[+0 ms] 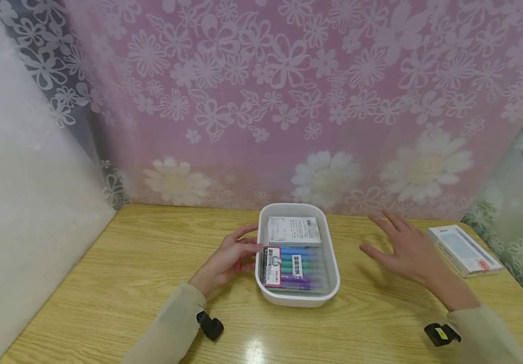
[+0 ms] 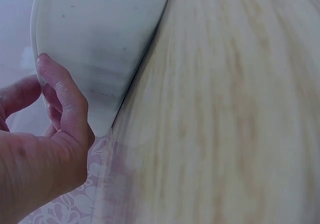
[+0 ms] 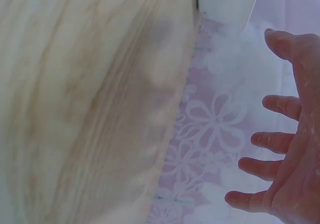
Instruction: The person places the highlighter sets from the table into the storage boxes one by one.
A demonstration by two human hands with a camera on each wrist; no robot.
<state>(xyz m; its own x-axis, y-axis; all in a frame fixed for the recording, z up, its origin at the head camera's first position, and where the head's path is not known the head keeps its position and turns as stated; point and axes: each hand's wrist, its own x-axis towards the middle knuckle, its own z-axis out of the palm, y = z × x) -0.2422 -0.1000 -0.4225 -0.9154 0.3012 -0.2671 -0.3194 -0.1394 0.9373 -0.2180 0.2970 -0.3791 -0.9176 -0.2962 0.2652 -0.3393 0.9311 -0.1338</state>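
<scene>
A white plastic storage bin (image 1: 298, 302) stands upright on the wooden table. Inside it, a small white printed box (image 1: 291, 230) lies toward the back. In front of that box is a clear pack of coloured pens (image 1: 289, 268) with blue, green and purple showing. My left hand (image 1: 231, 255) holds the bin's left side, its fingertips at the rim; the left wrist view shows the hand (image 2: 55, 129) against the bin's outer wall (image 2: 100, 48). To the right of the bin, my right hand (image 1: 400, 250) hovers with fingers spread and nothing in it, between the bin and a flat white box (image 1: 464, 250).
The flat white box lies near the right edge of the wooden table (image 1: 143, 263). A pink flowered curtain (image 1: 243, 101) hangs along the back edge, and a pale sheet (image 1: 29, 177) hangs at the left. Both wrists carry small black camera mounts.
</scene>
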